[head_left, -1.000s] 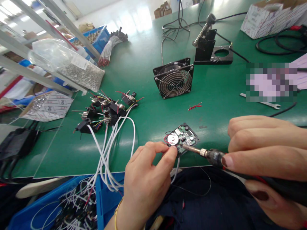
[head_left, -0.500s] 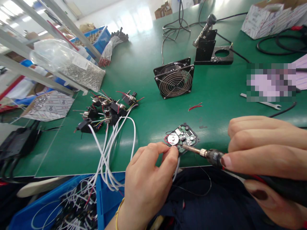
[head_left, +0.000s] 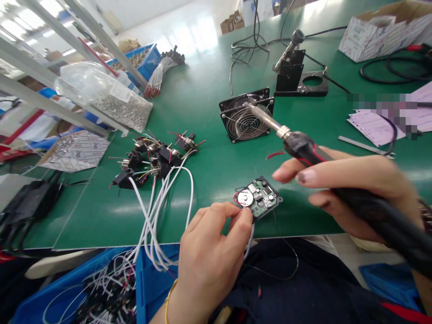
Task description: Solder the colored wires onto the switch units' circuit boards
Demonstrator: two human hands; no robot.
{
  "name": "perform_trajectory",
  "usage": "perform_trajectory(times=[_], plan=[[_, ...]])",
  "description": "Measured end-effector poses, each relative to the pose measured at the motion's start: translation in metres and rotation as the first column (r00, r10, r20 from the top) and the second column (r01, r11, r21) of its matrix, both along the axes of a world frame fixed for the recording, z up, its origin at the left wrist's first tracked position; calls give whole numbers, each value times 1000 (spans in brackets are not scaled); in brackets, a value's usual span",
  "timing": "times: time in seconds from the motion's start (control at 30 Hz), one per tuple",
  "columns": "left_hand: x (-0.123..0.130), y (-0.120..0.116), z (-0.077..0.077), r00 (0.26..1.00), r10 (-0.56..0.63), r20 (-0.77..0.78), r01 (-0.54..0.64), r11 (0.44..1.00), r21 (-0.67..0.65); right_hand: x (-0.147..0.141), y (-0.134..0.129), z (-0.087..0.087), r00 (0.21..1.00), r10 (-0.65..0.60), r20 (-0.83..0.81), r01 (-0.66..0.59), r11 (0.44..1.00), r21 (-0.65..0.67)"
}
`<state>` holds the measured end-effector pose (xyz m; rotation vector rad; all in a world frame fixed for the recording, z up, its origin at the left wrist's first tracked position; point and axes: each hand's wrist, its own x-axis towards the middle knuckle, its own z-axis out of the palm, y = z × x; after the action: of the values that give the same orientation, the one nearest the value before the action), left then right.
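1. Green bench (head_left: 205,216): the circuit board (head_left: 261,204) lies at its near edge, a fan guard (head_left: 246,123) well beyond the board
2. Right hand (head_left: 351,184), right of the board: wrapped around a soldering iron (head_left: 303,150), tip raised well clear
3. Left hand (head_left: 211,252), just before the board: fingers pinching its near edge; white wires (head_left: 151,229) beside it
4. Silver disc (head_left: 245,198): on the board's left side

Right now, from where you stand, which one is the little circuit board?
Start at the green bench and follow its front edge to the person's left hand. Touching those fingertips lies a small green circuit board. Unlike the black switches further left, it is flat and carries a round silver disc.
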<state>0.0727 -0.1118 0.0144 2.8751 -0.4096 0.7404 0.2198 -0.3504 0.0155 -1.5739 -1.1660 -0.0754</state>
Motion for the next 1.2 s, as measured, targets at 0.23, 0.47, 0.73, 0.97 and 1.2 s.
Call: perform_trajectory(times=[0.23, 0.47, 0.73, 0.97, 1.2], plan=[[3, 1, -6, 1000, 5, -5, -6, 992, -123, 5, 21, -25, 974, 177, 138, -150, 971, -187], [16, 24, -2, 998, -3, -65, -29, 872, -489, 21, 18, -21, 986, 17, 169, -26, 998, 53], [129, 40, 27, 849, -140, -509, 121, 990, -70, 73, 9, -3, 898, -438, 48, 361, 794, 490], [203, -26, 24, 711, -117, -694, 335, 923, 188, 82, 8, -14, 882, -465, 70, 382, 795, 471], [214, -49, 15, 709, -20, -705, 353, 876, 329, 75, 9, -17, 891, -444, 98, 366, 829, 423]])
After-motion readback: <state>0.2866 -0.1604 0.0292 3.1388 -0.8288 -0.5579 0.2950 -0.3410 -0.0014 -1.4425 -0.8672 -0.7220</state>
